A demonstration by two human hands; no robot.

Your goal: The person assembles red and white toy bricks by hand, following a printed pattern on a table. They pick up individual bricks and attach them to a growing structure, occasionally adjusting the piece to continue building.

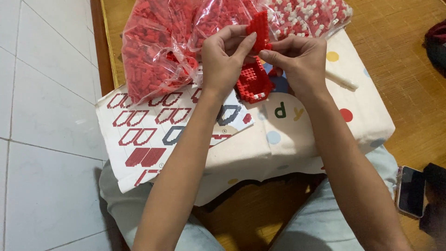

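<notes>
Hands — left [224, 58], right [297, 58] — pinch red brick piece [259, 29].

Your view is evenly lit, soft daylight-like, no harsh shadows. Glare spots glint on the clear plastic bags [158, 46] at upper centre. A dim shadow sits under the cloth-covered surface [353, 125], lower centre. White floor tiles [42, 116] at left read bright, nearly washed out. Focus holds across the frame; your forearms at the bottom edge look slightly soft. Slight wide-angle stretch at the edges.
</notes>
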